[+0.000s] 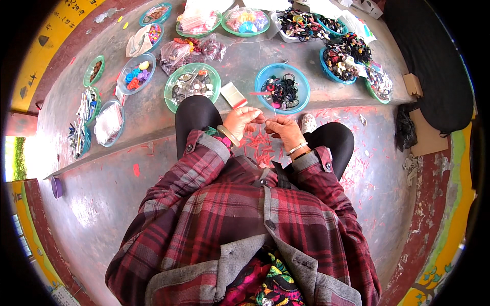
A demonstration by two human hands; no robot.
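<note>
We pinch a thin strand between left hand and right hand, fingers closed, near blue bowl; bare floor behind step edge.

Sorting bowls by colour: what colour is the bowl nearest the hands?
Blue bowl, seen in the head view.

Both hands pinch a thin strand above a blue bowl.
</note>
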